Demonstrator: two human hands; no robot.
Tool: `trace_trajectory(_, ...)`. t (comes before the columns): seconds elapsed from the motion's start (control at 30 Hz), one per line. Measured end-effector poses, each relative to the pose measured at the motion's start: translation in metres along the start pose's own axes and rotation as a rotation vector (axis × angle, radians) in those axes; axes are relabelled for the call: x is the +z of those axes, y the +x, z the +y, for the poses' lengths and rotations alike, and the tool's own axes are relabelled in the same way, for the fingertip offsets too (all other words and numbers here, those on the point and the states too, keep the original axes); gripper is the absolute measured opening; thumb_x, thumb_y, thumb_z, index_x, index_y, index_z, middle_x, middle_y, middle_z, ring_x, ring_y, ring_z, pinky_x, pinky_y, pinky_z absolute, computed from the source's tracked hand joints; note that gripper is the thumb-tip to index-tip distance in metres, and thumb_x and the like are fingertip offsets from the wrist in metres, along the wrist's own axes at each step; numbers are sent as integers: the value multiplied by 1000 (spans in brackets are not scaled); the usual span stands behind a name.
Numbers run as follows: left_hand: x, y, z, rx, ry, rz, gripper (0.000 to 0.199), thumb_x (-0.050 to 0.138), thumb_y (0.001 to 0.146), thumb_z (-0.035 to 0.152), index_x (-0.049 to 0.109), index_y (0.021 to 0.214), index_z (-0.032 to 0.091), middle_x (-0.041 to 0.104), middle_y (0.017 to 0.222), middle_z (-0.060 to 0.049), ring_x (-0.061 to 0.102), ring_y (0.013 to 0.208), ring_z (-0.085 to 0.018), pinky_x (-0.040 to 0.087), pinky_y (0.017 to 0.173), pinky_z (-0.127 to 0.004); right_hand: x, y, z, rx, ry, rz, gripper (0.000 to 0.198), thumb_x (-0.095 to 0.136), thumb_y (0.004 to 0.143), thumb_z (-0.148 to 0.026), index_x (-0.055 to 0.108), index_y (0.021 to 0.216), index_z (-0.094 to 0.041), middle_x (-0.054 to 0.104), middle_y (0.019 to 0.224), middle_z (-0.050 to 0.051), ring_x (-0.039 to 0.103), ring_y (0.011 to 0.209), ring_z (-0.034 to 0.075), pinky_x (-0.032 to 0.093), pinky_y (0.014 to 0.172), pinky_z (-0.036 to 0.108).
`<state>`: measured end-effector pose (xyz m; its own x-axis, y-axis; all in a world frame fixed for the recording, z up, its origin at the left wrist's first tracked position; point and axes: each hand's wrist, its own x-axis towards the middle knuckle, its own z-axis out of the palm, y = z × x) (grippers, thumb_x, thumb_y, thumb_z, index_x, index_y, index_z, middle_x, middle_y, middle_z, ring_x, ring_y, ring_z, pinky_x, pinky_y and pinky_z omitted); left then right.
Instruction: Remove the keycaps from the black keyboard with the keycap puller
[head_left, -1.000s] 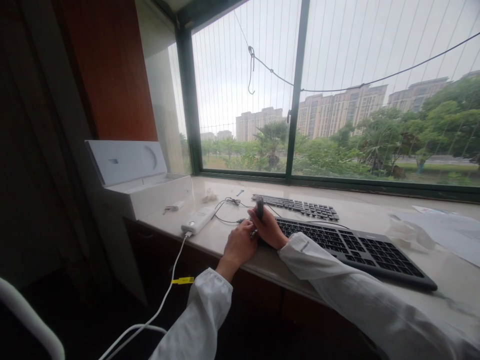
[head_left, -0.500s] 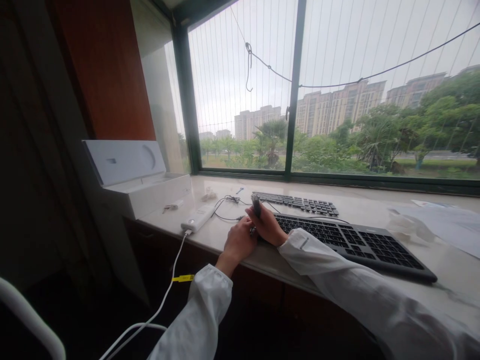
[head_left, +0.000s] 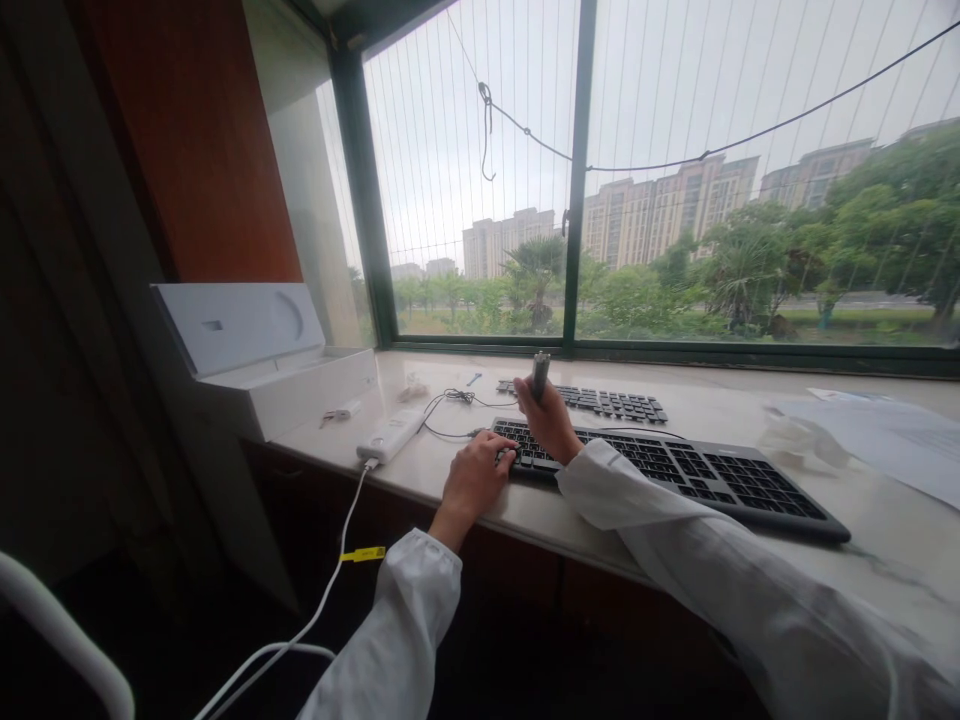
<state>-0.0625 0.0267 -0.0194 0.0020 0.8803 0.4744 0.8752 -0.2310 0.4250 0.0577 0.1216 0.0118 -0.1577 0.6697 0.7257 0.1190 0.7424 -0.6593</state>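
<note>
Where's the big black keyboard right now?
In the head view, the keyboard lies right of centre on the pale counter, with the left hand at its left end and separate black keys just behind it.

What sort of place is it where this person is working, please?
Probably an indoor work spot, perhaps in a home or office; I cannot tell which. The wide window, the stone-like counter below it, and the black keyboard lying there suggest this.
</note>
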Motion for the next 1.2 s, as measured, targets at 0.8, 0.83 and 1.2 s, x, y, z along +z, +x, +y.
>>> trace_trajectory(0.8, -11, -5, 11, 54, 26, -57, 18, 51, 90, 32, 65, 101, 31, 70, 95, 0, 63, 92, -20, 43, 78, -28, -19, -2, 15, -75, -944, -307, 19, 49, 82, -32, 61, 93, -22, 69, 75, 6, 63, 66, 22, 30, 56, 26)
trace_trajectory(0.83, -12, -6, 12, 47, 34, -60, 17, 51, 90, 32, 65, 100, 30, 70, 95, 0, 63, 92, -21, 42, 77, -28, -18, -2, 15, -69, -958, -309, 20, 48, 82, -32, 61, 94, -22, 69, 75, 6, 63, 67, 22, 30, 56, 27)
trace_trajectory(1.2, -10, -6, 11, 50, -7, -9, 29, 55, 88, 30, 55, 117, 31, 68, 106, -1, 62, 97, -20, 43, 81, -28, -18, -5, 8, -90, -979, -351, 21, 53, 80, -37, 61, 94, -23, 69, 74, 5, 64, 67, 22, 29, 55, 27)
